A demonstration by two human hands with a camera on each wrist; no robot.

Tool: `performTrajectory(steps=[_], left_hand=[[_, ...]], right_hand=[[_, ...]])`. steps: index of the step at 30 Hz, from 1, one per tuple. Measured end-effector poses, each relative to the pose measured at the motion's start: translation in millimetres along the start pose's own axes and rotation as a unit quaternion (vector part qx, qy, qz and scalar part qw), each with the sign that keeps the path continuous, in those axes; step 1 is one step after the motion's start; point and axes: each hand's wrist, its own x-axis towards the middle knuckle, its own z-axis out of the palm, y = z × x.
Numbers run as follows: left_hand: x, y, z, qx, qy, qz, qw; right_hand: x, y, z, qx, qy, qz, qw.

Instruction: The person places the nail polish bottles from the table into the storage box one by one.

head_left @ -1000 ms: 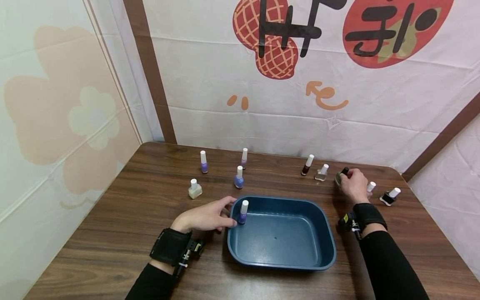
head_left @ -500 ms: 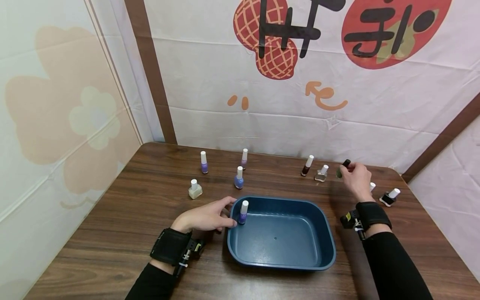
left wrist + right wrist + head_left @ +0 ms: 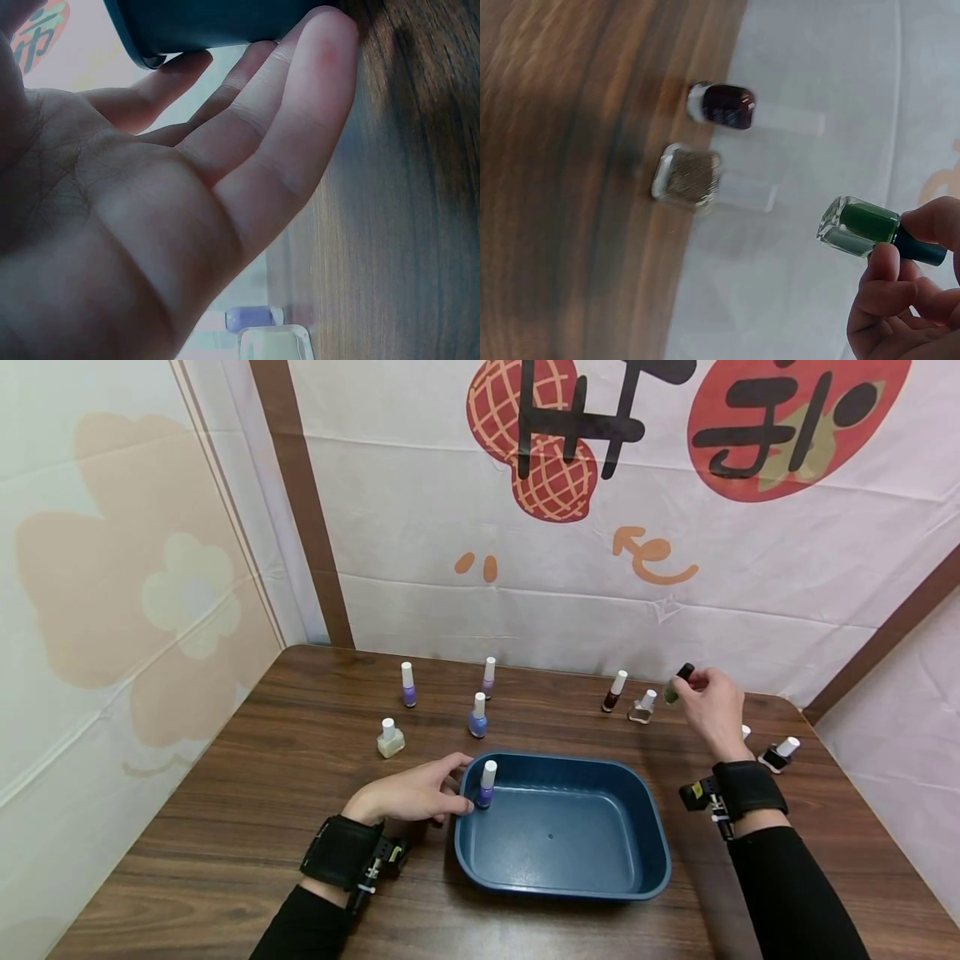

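My right hand [image 3: 715, 708] pinches the black cap of a green nail polish bottle [image 3: 862, 225] between thumb and fingers. The bottle hangs tilted above the back right of the table, with its clear glass base pointing away from the hand. My left hand [image 3: 412, 790] holds the left side of a blue plastic tray [image 3: 558, 893]; its thumb lies at the rim and its fingers [image 3: 315, 97] rest against the outer wall. Inside the tray, a purple nail polish bottle [image 3: 486, 787] with a white cap stands upright by the left wall.
Back right are a dark red polish [image 3: 615, 691], a brownish glitter polish [image 3: 688, 178], a black polish [image 3: 780, 754] and a white cap [image 3: 746, 732] partly behind the right hand. Back left stand purple [image 3: 408, 685], lilac [image 3: 489, 677], blue [image 3: 477, 717] and cream [image 3: 390, 739] polishes. A fabric backdrop [image 3: 420, 610] borders the table.
My right hand has lifted the green nail polish off the table, raising it up and slightly back. The left hand and tray have stayed in place.
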Motion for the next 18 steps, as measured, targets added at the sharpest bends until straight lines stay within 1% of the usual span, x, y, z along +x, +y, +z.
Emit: performTrajectory(steps=[9, 14, 18], left_hand=[[-1.6, -1.4, -0.2, 0.000, 0.001, -0.002, 1.0000], [-2.3, -2.3, -0.4, 0.002, -0.001, 0.004, 1.0000], [-4.0, -2.4, -0.4, 0.003, -0.001, 0.009, 1.0000]], right_hand=[[-6.6, -27.7, -5.2, 0.024, 0.011, -0.020, 0.9995], [-12.3, -44.5, -6.6, 0.026, 0.028, -0.040, 0.9985], [-18.4, -57.7, -7.4, 0.032, 0.032, -0.050, 0.9977]])
